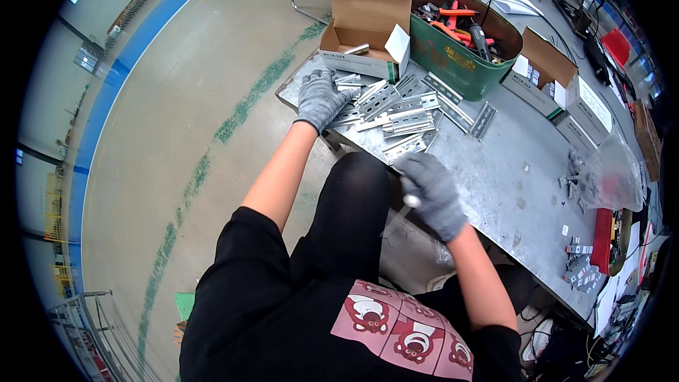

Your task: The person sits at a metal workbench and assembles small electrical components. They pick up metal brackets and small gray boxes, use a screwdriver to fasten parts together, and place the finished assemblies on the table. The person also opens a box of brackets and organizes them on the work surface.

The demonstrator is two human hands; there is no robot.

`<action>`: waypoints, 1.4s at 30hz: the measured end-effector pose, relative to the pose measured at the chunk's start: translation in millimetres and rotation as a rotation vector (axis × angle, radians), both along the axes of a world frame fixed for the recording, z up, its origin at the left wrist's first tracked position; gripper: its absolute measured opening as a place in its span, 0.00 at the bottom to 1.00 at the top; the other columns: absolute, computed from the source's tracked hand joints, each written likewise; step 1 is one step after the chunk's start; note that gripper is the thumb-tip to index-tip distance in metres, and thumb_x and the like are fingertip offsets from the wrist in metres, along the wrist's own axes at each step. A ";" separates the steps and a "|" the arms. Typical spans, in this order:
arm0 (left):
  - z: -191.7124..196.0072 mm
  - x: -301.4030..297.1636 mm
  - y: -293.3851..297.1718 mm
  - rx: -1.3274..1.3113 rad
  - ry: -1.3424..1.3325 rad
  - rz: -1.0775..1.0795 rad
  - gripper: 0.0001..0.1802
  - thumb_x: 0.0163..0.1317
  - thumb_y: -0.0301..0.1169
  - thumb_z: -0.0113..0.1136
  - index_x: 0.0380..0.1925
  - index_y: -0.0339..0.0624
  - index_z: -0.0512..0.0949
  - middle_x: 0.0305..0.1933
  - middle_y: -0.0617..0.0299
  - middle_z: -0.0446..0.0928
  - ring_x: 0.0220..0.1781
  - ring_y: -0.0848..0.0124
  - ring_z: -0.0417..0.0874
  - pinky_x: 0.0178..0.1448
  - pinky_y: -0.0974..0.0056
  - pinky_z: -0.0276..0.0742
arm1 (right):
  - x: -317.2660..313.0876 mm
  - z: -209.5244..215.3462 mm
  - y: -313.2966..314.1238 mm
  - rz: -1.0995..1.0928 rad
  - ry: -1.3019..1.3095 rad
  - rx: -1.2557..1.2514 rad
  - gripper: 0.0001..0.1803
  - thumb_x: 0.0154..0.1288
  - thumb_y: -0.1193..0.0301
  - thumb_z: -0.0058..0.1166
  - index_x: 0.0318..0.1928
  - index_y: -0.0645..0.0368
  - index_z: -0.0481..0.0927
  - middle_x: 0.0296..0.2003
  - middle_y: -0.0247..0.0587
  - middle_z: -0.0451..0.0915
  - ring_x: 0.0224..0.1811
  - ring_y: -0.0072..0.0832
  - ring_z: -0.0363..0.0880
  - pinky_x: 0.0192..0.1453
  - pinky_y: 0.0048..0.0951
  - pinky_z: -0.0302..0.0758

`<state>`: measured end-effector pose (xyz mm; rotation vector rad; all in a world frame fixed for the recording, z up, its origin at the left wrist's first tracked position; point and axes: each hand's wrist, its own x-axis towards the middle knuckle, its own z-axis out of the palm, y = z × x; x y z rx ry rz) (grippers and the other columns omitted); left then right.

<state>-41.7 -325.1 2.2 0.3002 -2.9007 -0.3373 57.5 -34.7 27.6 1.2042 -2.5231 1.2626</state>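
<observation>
My left hand, in a grey glove, lies on the left end of a pile of slotted metal rail pieces. Its fingers stretch forward, with the thumb spread toward the pile. At the table's front edge, my right hand, also gloved in grey, is curled and smeared by motion. A small white round end shows by its fingers, and a faint pale streak runs below it; what it belongs to I cannot make out. Next to the right hand lie the nearest rail pieces.
Behind the pile stand an open cardboard box and a green bin full of tools. Farther right on the metal table are another open box, a clear plastic bag, a red tray and small metal parts.
</observation>
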 end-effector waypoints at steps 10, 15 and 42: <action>-12.7 -34.7 -15.2 0.458 -0.071 -0.188 0.36 0.47 0.49 0.75 0.49 0.35 0.77 0.46 0.49 0.82 0.49 0.56 0.83 0.54 0.57 0.77 | -74.3 -39.8 -101.7 0.022 0.146 0.277 0.27 0.56 0.66 0.61 0.59 0.50 0.78 0.60 0.43 0.75 0.67 0.48 0.65 0.74 0.46 0.58; -20.7 -30.2 -10.6 0.434 0.018 -0.206 0.29 0.52 0.43 0.72 0.49 0.37 0.76 0.45 0.51 0.82 0.48 0.58 0.83 0.53 0.57 0.77 | -74.6 -41.7 -99.9 0.017 0.133 0.328 0.24 0.56 0.65 0.60 0.56 0.51 0.80 0.59 0.44 0.75 0.67 0.47 0.65 0.74 0.46 0.57; 55.1 -110.4 -27.9 -0.022 0.247 -0.539 0.15 0.60 0.31 0.63 0.47 0.46 0.77 0.49 0.57 0.79 0.56 0.56 0.77 0.63 0.55 0.73 | -74.6 -43.4 -102.1 -0.023 0.114 0.367 0.24 0.56 0.62 0.63 0.55 0.51 0.81 0.61 0.40 0.74 0.67 0.44 0.65 0.73 0.43 0.59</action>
